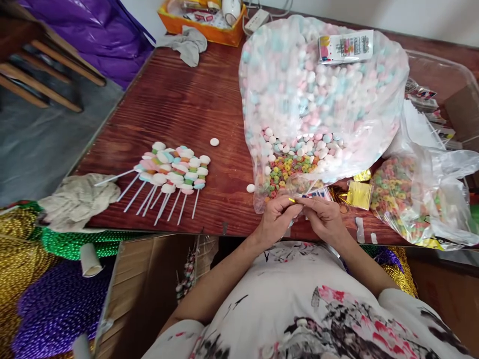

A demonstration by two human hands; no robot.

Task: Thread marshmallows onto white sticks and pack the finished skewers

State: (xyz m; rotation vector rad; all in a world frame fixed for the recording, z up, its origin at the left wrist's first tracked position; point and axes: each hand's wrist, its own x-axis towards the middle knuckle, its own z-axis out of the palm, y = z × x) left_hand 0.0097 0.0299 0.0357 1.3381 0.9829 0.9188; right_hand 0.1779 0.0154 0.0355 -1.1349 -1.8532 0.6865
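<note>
Close together at the table's front edge, my two hands meet with their fingertips pinched. My left hand (pixel 279 219) is closed on a thin gold twist tie (pixel 291 200). Fingers of my right hand (pixel 324 219) pinch at the same spot, touching the tie's other side. What the tie goes around is mostly covered by my fingers. Just beyond them lies a large clear bag (pixel 322 99) of pastel round candies, with colourful candy rings (pixel 288 169) at its near end. Flat gold twist ties (pixel 359 194) rest right of my right hand.
Candy skewers (pixel 172 167) on white sticks lie in a pile at left, beside a crumpled cloth (pixel 80 199). Two loose white candies (pixel 214 142) sit apart. A bag of candy rings (pixel 396 189) is at right, a clear bin (pixel 445 75) behind it. An orange box (pixel 209 30) stands at the back.
</note>
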